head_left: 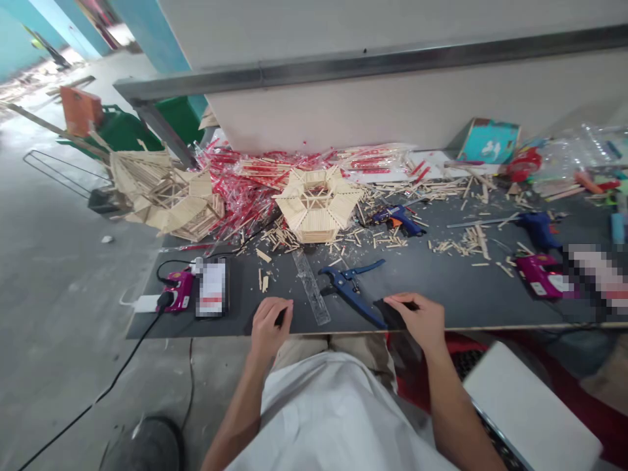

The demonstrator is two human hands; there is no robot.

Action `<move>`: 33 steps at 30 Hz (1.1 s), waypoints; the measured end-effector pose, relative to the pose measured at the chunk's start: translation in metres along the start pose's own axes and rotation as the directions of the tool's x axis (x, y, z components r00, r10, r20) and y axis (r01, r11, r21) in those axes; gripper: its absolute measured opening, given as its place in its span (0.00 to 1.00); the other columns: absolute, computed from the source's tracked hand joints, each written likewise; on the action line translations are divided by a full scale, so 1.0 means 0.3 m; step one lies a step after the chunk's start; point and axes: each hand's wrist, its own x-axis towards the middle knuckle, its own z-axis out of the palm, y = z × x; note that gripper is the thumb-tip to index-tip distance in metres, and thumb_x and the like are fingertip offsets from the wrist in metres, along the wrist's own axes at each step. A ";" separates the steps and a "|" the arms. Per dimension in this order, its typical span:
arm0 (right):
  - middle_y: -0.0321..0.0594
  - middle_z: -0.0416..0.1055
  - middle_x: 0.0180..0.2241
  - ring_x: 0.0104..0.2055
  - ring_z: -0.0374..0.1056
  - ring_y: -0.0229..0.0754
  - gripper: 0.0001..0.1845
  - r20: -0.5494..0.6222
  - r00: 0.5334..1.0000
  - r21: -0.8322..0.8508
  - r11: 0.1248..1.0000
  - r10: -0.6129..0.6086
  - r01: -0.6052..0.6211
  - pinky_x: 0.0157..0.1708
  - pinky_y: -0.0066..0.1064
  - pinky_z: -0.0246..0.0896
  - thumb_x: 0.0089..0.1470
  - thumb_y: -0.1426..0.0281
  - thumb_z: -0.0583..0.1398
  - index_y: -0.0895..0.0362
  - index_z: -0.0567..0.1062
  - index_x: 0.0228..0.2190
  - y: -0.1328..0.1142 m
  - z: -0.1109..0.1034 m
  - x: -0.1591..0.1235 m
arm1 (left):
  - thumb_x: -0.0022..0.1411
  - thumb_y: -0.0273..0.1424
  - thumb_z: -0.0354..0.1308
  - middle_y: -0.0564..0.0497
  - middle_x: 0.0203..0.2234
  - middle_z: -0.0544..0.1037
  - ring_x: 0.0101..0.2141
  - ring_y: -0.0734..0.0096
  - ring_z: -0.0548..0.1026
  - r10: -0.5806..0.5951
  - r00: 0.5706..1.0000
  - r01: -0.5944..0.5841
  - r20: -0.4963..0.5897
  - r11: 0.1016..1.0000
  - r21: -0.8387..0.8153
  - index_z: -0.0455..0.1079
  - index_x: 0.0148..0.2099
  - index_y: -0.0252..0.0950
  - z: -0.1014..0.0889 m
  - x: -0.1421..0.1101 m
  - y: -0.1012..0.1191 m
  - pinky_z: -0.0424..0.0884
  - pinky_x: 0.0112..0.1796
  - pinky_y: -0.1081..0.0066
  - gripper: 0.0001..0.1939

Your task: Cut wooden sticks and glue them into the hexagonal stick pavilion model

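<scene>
My left hand (271, 322) rests at the table's front edge, its fingers curled together with nothing visible in them. My right hand (420, 320) lies at the same edge further right, fingers stretched to the left and no object seen in it. Close to its fingertips is the blue-handled cutter (357, 302), lying with its jaws spread. Between the cutter and my left hand is a clear plastic ruler (313, 290). Behind them stands a star-shaped structure of thin wooden sticks (316, 226), touched by neither hand.
Scattered stick pieces (471, 242) and red-and-clear wrappers (245, 190) cover the back. Two glue guns (400, 220) lie to the right. A phone (212, 288) and a purple power adapter (180, 291) are at left. A second stick structure (171, 196) stands at the left corner.
</scene>
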 end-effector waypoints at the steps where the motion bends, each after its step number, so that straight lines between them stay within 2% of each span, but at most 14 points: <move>1: 0.41 0.85 0.34 0.38 0.83 0.59 0.12 -0.016 1.000 0.000 1.000 0.000 0.000 0.47 0.54 0.78 0.53 0.53 0.71 0.47 0.84 0.29 0.002 0.014 0.001 | 0.71 0.25 0.59 0.47 0.39 0.84 0.40 0.60 0.82 0.006 1.000 -0.006 -0.006 1.000 0.004 0.75 0.49 0.44 0.002 0.000 -0.003 0.80 0.45 0.56 0.10; 6: 0.43 0.86 0.39 0.42 0.83 0.58 0.13 -0.017 0.999 0.014 0.999 -0.037 0.037 0.50 0.52 0.78 0.59 0.54 0.67 0.48 0.85 0.35 0.022 0.044 0.002 | 0.71 0.24 0.58 0.46 0.39 0.84 0.41 0.58 0.82 0.069 0.996 -0.074 0.057 0.992 0.102 0.75 0.51 0.45 0.006 -0.016 -0.009 0.79 0.46 0.54 0.11; 11: 0.40 0.86 0.39 0.41 0.84 0.55 0.13 0.028 0.996 0.022 0.996 -0.084 0.083 0.48 0.50 0.78 0.65 0.58 0.62 0.48 0.86 0.42 0.028 0.029 0.005 | 0.71 0.25 0.58 0.46 0.39 0.84 0.41 0.58 0.82 0.080 0.996 -0.084 0.044 0.989 0.118 0.74 0.52 0.45 0.016 -0.020 -0.009 0.79 0.46 0.53 0.12; 15: 0.38 0.86 0.43 0.44 0.83 0.55 0.09 0.041 0.992 0.030 0.992 -0.121 0.120 0.51 0.52 0.78 0.63 0.60 0.64 0.44 0.86 0.38 -0.001 0.024 0.011 | 0.70 0.24 0.59 0.46 0.39 0.84 0.40 0.58 0.82 0.082 0.995 -0.089 0.054 0.987 0.131 0.73 0.52 0.45 0.017 -0.005 -0.004 0.79 0.45 0.53 0.13; 20: 0.38 0.85 0.38 0.40 0.83 0.55 0.05 0.082 0.980 0.049 0.983 -0.180 0.176 0.48 0.53 0.78 0.61 0.63 0.67 0.44 0.85 0.32 -0.023 0.025 0.022 | 0.70 0.23 0.59 0.47 0.37 0.84 0.37 0.59 0.82 0.050 0.998 -0.056 0.045 0.989 0.139 0.73 0.52 0.46 0.012 0.011 0.012 0.80 0.43 0.56 0.14; 24: 0.38 0.84 0.32 0.33 0.81 0.49 0.09 0.040 0.971 0.041 0.971 -0.237 0.235 0.39 0.44 0.79 0.58 0.64 0.71 0.49 0.81 0.27 -0.001 0.032 0.026 | 0.69 0.21 0.61 0.48 0.38 0.84 0.38 0.62 0.82 0.045 0.999 -0.050 0.030 0.984 0.172 0.74 0.51 0.42 0.026 0.009 -0.001 0.79 0.46 0.59 0.13; 27: 0.39 0.84 0.33 0.34 0.82 0.45 0.07 0.040 0.957 0.052 0.957 -0.288 0.286 0.39 0.37 0.79 0.60 0.67 0.69 0.52 0.81 0.29 0.020 0.035 0.030 | 0.67 0.20 0.63 0.48 0.37 0.84 0.38 0.64 0.81 0.039 0.999 -0.038 -0.001 0.980 0.195 0.75 0.51 0.40 0.040 0.004 -0.010 0.77 0.47 0.62 0.14; 30: 0.39 0.86 0.38 0.37 0.83 0.42 0.04 0.083 0.942 0.072 0.945 -0.324 0.319 0.42 0.35 0.79 0.64 0.71 0.66 0.52 0.83 0.36 0.025 0.034 0.037 | 0.67 0.20 0.63 0.48 0.37 0.83 0.38 0.65 0.80 -0.015 0.999 0.021 -0.042 0.989 0.145 0.76 0.50 0.39 0.040 0.005 0.011 0.77 0.46 0.64 0.13; 33: 0.39 0.86 0.38 0.37 0.83 0.42 0.05 0.105 0.931 0.073 0.936 -0.350 0.344 0.43 0.35 0.78 0.64 0.73 0.65 0.52 0.83 0.37 0.006 0.035 0.041 | 0.70 0.22 0.61 0.49 0.38 0.83 0.39 0.67 0.80 -0.157 0.986 0.157 -0.053 0.988 -0.003 0.77 0.48 0.39 0.023 0.045 0.045 0.76 0.45 0.67 0.08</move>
